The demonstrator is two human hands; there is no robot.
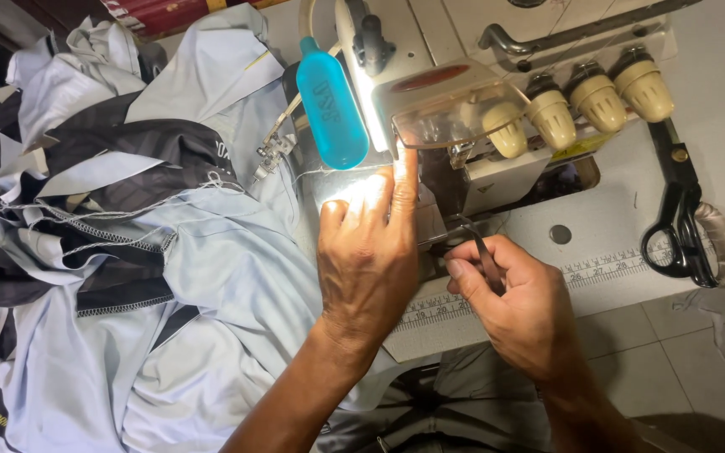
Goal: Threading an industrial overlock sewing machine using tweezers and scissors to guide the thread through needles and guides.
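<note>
My left hand (368, 252) lies flat on the lit bed of a cream overlock sewing machine (497, 126), index finger stretched up to the clear plastic guard (451, 113) by the needle area. My right hand (518, 302) pinches thin metal tweezers (484, 252) whose tips point up-left toward the machine's lower front, just right of my left hand. Pale blue fabric with dark grey stitched panels (127, 252) is heaped on the left, reaching under my left hand.
A translucent blue bottle (331, 105) hangs beside the machine lamp. Three cream tension knobs (576, 105) line the machine's right side. Black scissors (680, 226) lie on the white table at right, above a printed ruler strip (597, 268). Tiled floor shows lower right.
</note>
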